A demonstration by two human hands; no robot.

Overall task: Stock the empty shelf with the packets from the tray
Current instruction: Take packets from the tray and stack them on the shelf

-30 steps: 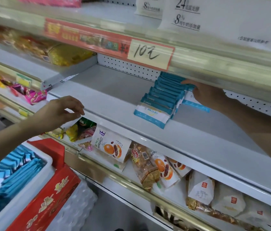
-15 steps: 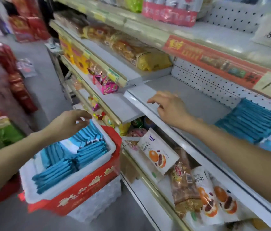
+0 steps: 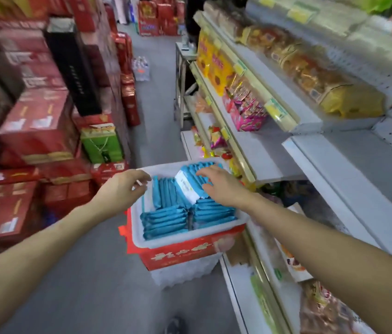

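Observation:
A white tray (image 3: 190, 240) sits on a red box beside the shelving, filled with rows of blue packets (image 3: 166, 220). One packet (image 3: 186, 186) at the back shows its white face. My left hand (image 3: 122, 186) hovers over the tray's left rim with loosely curled fingers and holds nothing. My right hand (image 3: 219, 186) reaches over the back row, its spread fingers touching the tops of the packets there. The bare grey shelf (image 3: 359, 169) runs along the right, above the tray; the packets stocked on it are out of view.
Snack bags fill the shelves above (image 3: 310, 75) and below (image 3: 286, 256) the grey shelf. Stacked red gift boxes (image 3: 33, 126) line the left side of the aisle. A grey floor strip (image 3: 93, 285) lies between them, with a shoe tip at the bottom.
The view swung left from the shelf to the tray. My right hand left the shelf's front edge and came down onto the tray's back packets. My left hand stayed over the tray.

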